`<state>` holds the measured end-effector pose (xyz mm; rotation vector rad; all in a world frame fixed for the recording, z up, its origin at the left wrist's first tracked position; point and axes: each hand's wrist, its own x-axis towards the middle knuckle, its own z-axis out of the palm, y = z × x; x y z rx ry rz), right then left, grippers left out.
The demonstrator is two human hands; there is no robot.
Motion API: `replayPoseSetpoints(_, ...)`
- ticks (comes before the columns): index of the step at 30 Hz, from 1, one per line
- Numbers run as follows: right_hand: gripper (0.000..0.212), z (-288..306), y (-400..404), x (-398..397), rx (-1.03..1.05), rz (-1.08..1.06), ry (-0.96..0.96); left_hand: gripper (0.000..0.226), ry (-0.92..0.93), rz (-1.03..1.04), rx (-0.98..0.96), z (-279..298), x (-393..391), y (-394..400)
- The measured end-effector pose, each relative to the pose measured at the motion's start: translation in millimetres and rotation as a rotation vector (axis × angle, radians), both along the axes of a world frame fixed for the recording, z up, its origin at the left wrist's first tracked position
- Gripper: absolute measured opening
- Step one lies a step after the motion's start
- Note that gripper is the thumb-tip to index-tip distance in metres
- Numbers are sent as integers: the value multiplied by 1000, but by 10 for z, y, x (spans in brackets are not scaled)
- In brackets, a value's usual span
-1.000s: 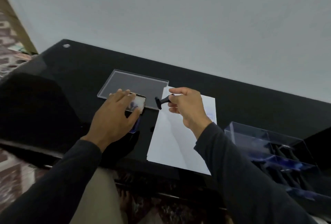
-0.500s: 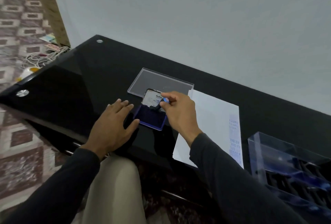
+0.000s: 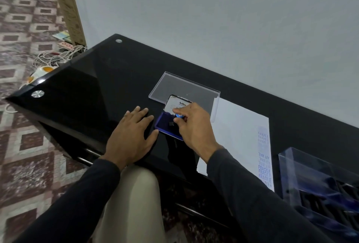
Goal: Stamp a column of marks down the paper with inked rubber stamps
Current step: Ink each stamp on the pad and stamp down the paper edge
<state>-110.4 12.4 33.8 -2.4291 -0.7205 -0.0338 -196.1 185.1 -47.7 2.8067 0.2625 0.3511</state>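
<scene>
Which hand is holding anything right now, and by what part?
The right hand pinches the rubber stamp by its handle's blue-tipped top, its base down on the ink pad. The left hand rests flat on the table, holding nothing.

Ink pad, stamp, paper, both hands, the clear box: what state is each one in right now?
Ink pad: lid open, upright.
Stamp: pinched by right hand, pressed down on the pad.
Right hand: pinching the stamp.
Left hand: flat on the table, fingers spread, beside the pad.
Paper: flat, marks down its right edge.
Clear box: holds dark stamps.
</scene>
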Motion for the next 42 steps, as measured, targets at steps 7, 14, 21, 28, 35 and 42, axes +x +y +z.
replayPoseSetpoints(7, 28, -20, 16, 39, -39, 33, -49, 62, -27, 3, 14, -35, 10, -2)
replayPoseSetpoints(14, 26, -45, 18, 39, -38, 31, -83, 56, -36, 10, 13, -57, 15, 5)
replayPoseSetpoints(21, 25, -47, -16, 46, -14, 41, -85, 63, -39, 10, 8, -69, 22, 5)
replayPoseSetpoints(28, 28, -37, 34, 103, -51, 40, -92, 65, -37, 6, 6, -58, 18, 12)
replayPoseSetpoints(35, 28, -3, 7, 104, -69, 59, -79, 62, -17, 9, 6, -56, 18, 12)
replayPoseSetpoints(42, 25, 10, -50, 70, -31, 72, -60, 60, -21, 11, 3, -66, 20, 14)
